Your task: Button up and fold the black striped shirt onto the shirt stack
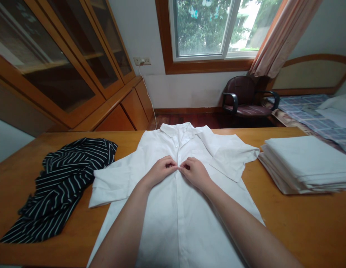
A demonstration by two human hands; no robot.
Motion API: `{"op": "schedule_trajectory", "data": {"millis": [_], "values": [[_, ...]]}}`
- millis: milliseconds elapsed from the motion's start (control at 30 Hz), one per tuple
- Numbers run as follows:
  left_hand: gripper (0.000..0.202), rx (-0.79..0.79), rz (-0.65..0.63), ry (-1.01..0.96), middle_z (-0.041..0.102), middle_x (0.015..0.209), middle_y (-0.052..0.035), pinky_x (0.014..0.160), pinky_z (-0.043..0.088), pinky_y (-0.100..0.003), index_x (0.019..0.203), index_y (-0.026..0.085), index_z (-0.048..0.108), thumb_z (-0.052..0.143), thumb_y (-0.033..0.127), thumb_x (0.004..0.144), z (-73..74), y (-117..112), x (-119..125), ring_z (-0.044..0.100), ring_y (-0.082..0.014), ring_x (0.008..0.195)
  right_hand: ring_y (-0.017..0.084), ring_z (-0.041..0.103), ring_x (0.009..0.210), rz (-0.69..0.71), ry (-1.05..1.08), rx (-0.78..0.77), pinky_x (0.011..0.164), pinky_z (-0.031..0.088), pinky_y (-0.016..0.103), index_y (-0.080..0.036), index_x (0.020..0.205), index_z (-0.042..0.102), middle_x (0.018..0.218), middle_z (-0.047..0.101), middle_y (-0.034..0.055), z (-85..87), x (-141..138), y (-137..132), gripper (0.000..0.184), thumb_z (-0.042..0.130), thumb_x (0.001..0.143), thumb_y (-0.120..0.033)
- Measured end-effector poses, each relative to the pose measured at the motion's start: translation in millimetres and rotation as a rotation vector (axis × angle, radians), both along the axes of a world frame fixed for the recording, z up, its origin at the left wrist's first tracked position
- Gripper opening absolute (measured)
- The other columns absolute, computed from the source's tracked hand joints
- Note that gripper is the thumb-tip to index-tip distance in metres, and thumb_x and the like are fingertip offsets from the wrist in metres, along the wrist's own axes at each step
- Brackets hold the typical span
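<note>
A white short-sleeved shirt lies flat on the wooden table, front up, collar pointing away from me. My left hand and my right hand meet at the button line on the chest. Both are closed, each pinching the shirt's front edge from its own side. The fingertips nearly touch each other at the middle.
A crumpled black-and-white striped garment lies on the table at the left. A stack of folded white cloth sits at the right. Behind the table stand a dark armchair, a bed and a wooden cabinet.
</note>
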State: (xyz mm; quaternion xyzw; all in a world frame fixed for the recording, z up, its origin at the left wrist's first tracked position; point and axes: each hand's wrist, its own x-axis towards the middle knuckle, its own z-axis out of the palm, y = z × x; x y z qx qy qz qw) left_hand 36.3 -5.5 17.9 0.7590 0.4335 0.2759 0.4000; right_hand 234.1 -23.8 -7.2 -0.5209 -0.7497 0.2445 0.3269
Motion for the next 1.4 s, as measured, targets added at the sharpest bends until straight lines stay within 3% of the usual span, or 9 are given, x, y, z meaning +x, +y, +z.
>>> {"op": "schedule_trajectory", "data": {"millis": [200, 333, 500, 667, 900, 1133, 1400], "values": [[0.015, -0.012, 0.050, -0.009, 0.063, 0.085, -0.0017, 0.075, 0.046, -0.028, 0.081, 0.019, 0.071, 0.066, 0.032, 0.087, -1.4, 0.0, 1.3, 0.060, -0.0168, 0.082, 0.016, 0.058, 0.077, 0.015, 0.012, 0.022, 0.069, 0.042, 0.027, -0.020, 0.076, 0.068, 0.075, 0.064, 0.0011, 1.7, 0.5, -1.2, 0.009, 0.067, 0.085, -0.021], [0.017, 0.019, 0.015, -0.020, 0.066, 0.089, -0.0035, 0.080, 0.047, -0.030, 0.089, 0.021, 0.075, 0.061, 0.030, 0.090, -3.1, 0.8, 1.2, 0.062, -0.0185, 0.087, 0.015, 0.057, 0.075, 0.010, 0.022, 0.023, 0.070, 0.043, 0.026, -0.020, 0.082, 0.068, 0.079, 0.062, 0.0010, 3.2, 0.8, -2.5, 0.006, 0.063, 0.084, -0.017], [0.013, 0.036, 0.010, -0.009, 0.067, 0.092, -0.0033, 0.084, 0.049, -0.031, 0.095, 0.021, 0.071, 0.062, 0.025, 0.086, -7.6, 0.1, 1.0, 0.063, -0.0188, 0.089, 0.015, 0.059, 0.079, -0.039, 0.101, 0.005, 0.077, 0.046, 0.027, -0.020, 0.110, 0.065, 0.094, 0.064, 0.0027, 0.9, 2.2, -1.1, 0.025, 0.054, 0.088, -0.013], [0.015, -0.017, 0.084, -0.035, 0.066, 0.087, 0.0013, 0.081, 0.050, -0.030, 0.091, 0.022, 0.057, 0.067, 0.022, 0.080, -9.4, -2.9, 3.2, 0.062, -0.0169, 0.084, 0.018, 0.061, 0.093, 0.037, 0.082, 0.025, 0.086, 0.046, 0.029, -0.023, 0.122, 0.065, 0.100, 0.064, 0.0043, -1.3, 3.7, 0.5, 0.040, 0.045, 0.091, -0.008], [0.015, 0.005, 0.120, 0.018, 0.064, 0.084, 0.0016, 0.075, 0.048, -0.029, 0.085, 0.022, 0.053, 0.067, 0.024, 0.080, -11.7, -4.5, 4.7, 0.060, -0.0160, 0.080, 0.019, 0.059, 0.098, 0.077, -0.053, 0.044, 0.088, 0.046, 0.031, -0.026, 0.113, 0.071, 0.105, 0.065, 0.0049, -1.0, 3.6, -0.3, 0.042, 0.048, 0.088, -0.002], [0.007, 0.133, 0.177, -0.005, 0.061, 0.078, 0.0027, 0.071, 0.046, -0.026, 0.080, 0.021, 0.053, 0.059, 0.020, 0.084, -13.4, -0.1, 1.6, 0.057, -0.0134, 0.072, 0.019, 0.058, 0.093, 0.094, -0.216, 0.110, 0.083, 0.045, 0.033, -0.030, 0.111, 0.073, 0.106, 0.063, 0.0057, 0.5, 2.3, -0.2, 0.027, 0.060, 0.093, -0.014], [0.008, 0.222, 0.190, 0.059, 0.061, 0.080, 0.0011, 0.072, 0.047, -0.028, 0.084, 0.020, 0.061, 0.055, 0.014, 0.083, -16.6, 4.6, -0.7, 0.058, -0.0147, 0.074, 0.017, 0.060, 0.087, 0.049, -0.158, 0.100, 0.080, 0.046, 0.028, -0.025, 0.101, 0.074, 0.097, 0.063, 0.0035, -1.7, 5.1, 1.7, 0.021, 0.063, 0.090, -0.011]]}}
